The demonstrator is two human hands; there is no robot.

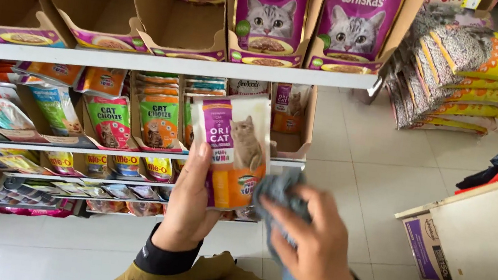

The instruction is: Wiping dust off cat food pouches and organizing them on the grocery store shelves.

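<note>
Head view: left hand (187, 205) pinches a light, floppy, likely slick cat-food pouch (232, 150) by its left edge, centre frame, while right hand (311, 249), at five o'clock, clutches a grey cloth (277, 191) against its lower right corner.

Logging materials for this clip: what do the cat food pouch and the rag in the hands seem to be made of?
The cat food pouch in the left hand looks like thin glossy plastic film or foil laminate: it shines and is printed all over. The rag in the right hand looks like soft matte grey-blue cloth, bunched in folds; the fibre cannot be told.
</note>
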